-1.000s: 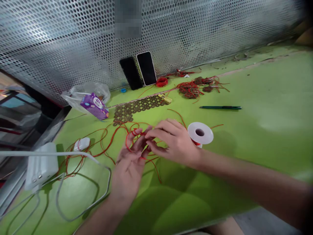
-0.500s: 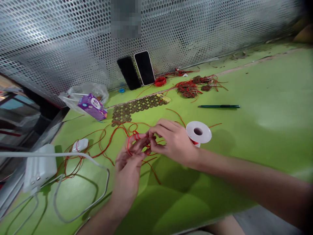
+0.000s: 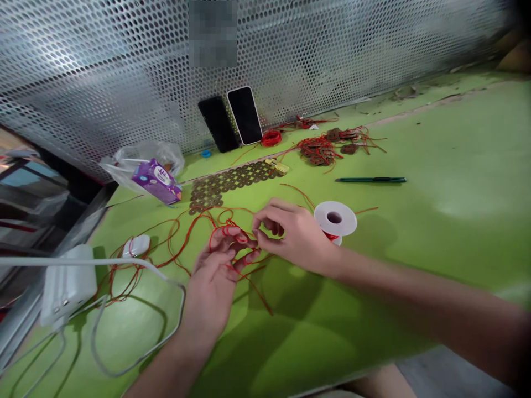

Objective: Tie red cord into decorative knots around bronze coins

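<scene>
Over the green table (image 3: 415,232), my left hand (image 3: 215,282) has red cord (image 3: 182,237) looped round its fingertips, fingers bent. My right hand (image 3: 290,235) pinches the same cord right beside those fingertips. More of the red cord lies in loose loops on the table to the left. A white spool (image 3: 335,220) with red cord on it stands just right of my right hand.
A sheet of linked brown coins (image 3: 232,179) lies behind my hands. Two phones (image 3: 232,119) lean on the perforated metal wall. A purple box (image 3: 157,181), a white charger (image 3: 68,284) with cables, a green pen (image 3: 371,179) and piles of red-strung coins (image 3: 327,146) are around.
My right hand has drawn its fingers into a tighter pinch on the cord, and my left hand has shifted slightly down and left. The spool has not moved.
</scene>
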Demonstrator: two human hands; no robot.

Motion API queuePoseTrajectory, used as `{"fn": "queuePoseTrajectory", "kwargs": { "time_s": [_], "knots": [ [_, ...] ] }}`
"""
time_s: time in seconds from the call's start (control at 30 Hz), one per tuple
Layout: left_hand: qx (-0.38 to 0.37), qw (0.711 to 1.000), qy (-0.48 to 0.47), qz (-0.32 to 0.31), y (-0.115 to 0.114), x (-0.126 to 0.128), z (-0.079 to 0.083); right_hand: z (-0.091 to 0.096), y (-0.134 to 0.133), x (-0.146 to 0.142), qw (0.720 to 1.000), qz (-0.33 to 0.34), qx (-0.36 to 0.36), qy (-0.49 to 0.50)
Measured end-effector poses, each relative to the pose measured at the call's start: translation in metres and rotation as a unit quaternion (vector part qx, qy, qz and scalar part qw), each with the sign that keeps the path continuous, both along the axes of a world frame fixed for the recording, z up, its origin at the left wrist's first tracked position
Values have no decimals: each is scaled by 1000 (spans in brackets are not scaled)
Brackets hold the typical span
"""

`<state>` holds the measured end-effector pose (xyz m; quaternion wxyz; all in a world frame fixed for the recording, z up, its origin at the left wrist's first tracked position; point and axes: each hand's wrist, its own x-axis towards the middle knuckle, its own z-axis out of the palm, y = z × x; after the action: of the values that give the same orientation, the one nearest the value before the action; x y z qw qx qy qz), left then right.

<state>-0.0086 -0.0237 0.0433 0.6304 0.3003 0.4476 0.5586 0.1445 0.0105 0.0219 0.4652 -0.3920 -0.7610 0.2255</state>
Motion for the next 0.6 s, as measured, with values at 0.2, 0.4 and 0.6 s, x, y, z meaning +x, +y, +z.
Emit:
{"fn": "queuePoseTrajectory", "kwargs": {
  "time_s": [0.2, 0.4, 0.6],
  "knots": [
    [-26, 1000, 13, -2, 1, 0, 3, 5, -4, 0, 1000, -6, 1, 6],
    [-41, 999, 15, -7, 1, 2, 3, 5, -7, -1, 999, 29, 28, 0],
    [-34, 999, 4, 7, 3, 2, 1, 1, -4, 2, 999, 28, 20, 1]
  ]
}}
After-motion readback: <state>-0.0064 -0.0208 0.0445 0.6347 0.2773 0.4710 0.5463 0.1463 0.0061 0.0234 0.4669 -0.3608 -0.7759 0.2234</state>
